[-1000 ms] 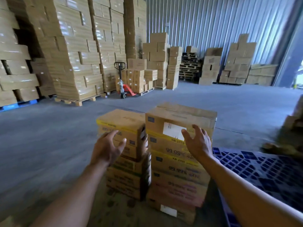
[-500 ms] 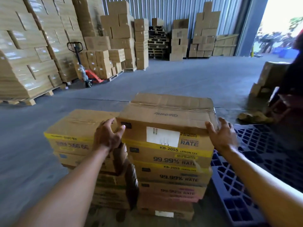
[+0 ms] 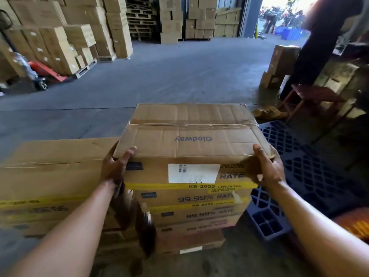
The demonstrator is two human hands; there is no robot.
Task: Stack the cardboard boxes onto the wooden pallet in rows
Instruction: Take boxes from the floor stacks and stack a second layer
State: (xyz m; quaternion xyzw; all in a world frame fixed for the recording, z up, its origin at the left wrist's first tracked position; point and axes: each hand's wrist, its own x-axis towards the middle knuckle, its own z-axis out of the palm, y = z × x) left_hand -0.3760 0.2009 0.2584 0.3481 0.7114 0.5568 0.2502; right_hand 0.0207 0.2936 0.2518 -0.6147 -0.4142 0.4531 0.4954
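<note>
Top box: our landmark, the top box [image 3: 191, 136] is a taped carton printed "Glodway". It sits uppermost on the right stack [image 3: 191, 214], and its near face carries a white label above a yellow band.
Left hand: our left hand [image 3: 115, 166] grips the top box at its near-left corner, thumb over the top edge and fingers curled round the side.
Right hand: our right hand [image 3: 267, 168] clasps the near-right corner the same way, thumb up on the edge.
Edges: the left side of the top box stands just beside the left stack [image 3: 54, 172], whose top lies a little lower, so our left hand sits in the narrow gap between them.
Open room: beyond the top box we have a broad stretch of grey floor [image 3: 179, 76]. Right of it lies a blue lattice pallet [image 3: 311, 172] (bare where we can see it).
In the way: beyond and right of the top box are a cardboard scrap [image 3: 267, 112], a red stool [image 3: 315, 94] and a standing person [image 3: 319, 37] in dark clothes, blurred.
Further off: far left of the top box a red pallet jack [image 3: 46, 70] is parked by tall carton stacks [image 3: 60, 43]. Far behind it stand piled wooden pallets [image 3: 139, 19].
</note>
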